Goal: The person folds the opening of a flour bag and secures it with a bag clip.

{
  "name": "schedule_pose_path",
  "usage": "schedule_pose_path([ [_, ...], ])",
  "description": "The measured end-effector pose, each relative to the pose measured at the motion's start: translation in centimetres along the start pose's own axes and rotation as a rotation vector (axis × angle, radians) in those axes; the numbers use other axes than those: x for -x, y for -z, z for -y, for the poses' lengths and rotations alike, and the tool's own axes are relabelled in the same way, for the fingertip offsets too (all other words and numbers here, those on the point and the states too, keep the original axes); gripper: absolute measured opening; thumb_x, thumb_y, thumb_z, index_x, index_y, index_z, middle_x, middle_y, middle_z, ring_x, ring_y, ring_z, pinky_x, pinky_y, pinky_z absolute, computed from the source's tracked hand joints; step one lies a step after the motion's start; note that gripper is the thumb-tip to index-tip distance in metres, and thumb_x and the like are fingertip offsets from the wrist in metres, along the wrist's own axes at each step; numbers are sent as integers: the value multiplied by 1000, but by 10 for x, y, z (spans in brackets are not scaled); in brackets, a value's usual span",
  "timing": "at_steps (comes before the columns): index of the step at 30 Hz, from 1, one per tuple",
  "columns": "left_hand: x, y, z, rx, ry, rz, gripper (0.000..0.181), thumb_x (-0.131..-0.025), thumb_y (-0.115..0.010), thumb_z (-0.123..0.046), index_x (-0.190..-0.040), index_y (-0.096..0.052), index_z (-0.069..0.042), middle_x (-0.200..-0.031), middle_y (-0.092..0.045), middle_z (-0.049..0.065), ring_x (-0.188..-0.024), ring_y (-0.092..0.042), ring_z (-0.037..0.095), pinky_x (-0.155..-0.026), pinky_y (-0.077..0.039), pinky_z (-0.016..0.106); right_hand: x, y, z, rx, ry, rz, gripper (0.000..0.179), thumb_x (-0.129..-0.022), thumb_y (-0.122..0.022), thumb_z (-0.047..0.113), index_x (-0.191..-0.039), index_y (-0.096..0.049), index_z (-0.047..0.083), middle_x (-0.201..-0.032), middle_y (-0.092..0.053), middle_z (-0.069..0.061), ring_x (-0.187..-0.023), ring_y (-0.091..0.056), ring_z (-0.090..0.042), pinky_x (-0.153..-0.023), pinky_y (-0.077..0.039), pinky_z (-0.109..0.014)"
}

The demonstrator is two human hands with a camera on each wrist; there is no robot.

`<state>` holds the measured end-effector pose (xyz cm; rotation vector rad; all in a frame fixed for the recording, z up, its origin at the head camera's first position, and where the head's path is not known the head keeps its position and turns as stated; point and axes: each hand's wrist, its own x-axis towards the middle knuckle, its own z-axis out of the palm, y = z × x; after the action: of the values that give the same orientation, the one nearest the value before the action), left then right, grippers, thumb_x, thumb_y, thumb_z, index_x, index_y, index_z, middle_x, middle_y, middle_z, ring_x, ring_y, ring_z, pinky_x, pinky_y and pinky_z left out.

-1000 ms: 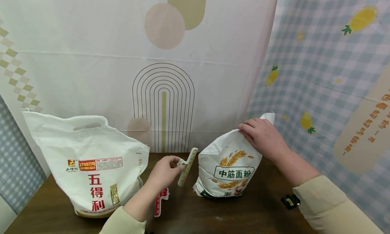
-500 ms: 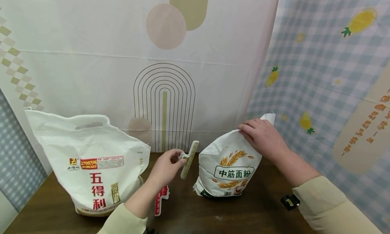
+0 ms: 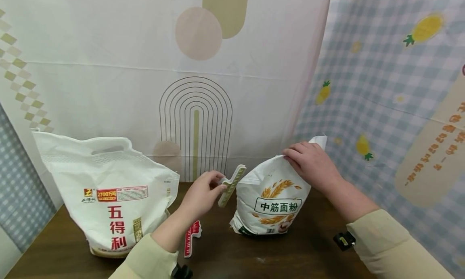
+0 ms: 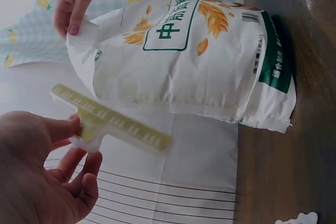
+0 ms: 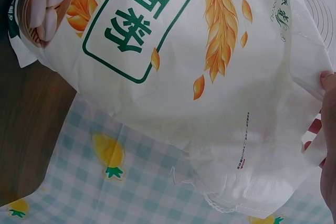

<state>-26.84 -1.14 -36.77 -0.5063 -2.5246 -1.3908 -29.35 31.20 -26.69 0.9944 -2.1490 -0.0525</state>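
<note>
My left hand (image 3: 203, 193) pinches a green-and-white bag clip (image 3: 232, 186) between thumb and fingers. In the left wrist view the long bar of the clip (image 4: 118, 119) lies slanted beside the upper part of a white flour bag (image 4: 220, 77); whether they touch I cannot tell. That flour bag (image 3: 250, 198) stands on the table, printed with wheat ears and green lettering. At its folded top, my right hand (image 3: 313, 166) grips the bag's edge. The right wrist view shows the bag (image 5: 173, 103) close up, with loose thread at its top corner and only part of the hand (image 5: 328, 124).
A larger white flour bag (image 3: 91, 174) with red characters and a cut-out handle stands at the left. Between the bags a red-and-white clip (image 3: 191, 239) lies on the dark wooden table (image 3: 254, 256). Patterned cloths (image 3: 269, 36) hang behind and at the right.
My left hand has moved up and to the right with the green clip, bringing it closer to the smaller bag. The right hand keeps its hold on the bag's top.
</note>
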Motion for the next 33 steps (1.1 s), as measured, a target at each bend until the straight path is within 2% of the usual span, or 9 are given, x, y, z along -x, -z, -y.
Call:
schedule_pose_path([
  [7,-5,2,-9,-55,-48,23,9,-93,-71,-21,-100,-66,-23,-90,-57,-8,-82,-56,11,-75,-48,34,-1,1,1,0,9,-11,20,-86,-76,11,-105,-72,13,-98,-68,-4,-91,-63,-27,-74,-48,-46],
  [16,-14,3,-22,-168,-117,44,9,-92,-71,-26,-100,-67,-25,-92,-58,-10,-84,-58,9,-75,-49,34,-3,3,2,6,12,-14,19,-85,-76,12,-104,-72,13,-97,-69,-4,-91,-63,-27,-75,-48,-47],
  [26,-22,-3,-32,-243,-146,84,12,-91,-72,-29,-101,-68,-25,-94,-60,-10,-85,-60,10,-73,-50,33,-6,3,5,8,-8,-2,16,-87,-73,12,-104,-73,12,-100,-69,-5,-93,-62,-28,-78,-47,-47],
  [33,-24,-4,-34,-258,-153,104,12,-92,-72,-28,-102,-67,-24,-95,-60,-8,-86,-60,12,-73,-50,33,-6,0,6,26,20,-30,16,-87,-74,15,-102,-73,12,-97,-69,-5,-89,-62,-27,-74,-45,-47],
])
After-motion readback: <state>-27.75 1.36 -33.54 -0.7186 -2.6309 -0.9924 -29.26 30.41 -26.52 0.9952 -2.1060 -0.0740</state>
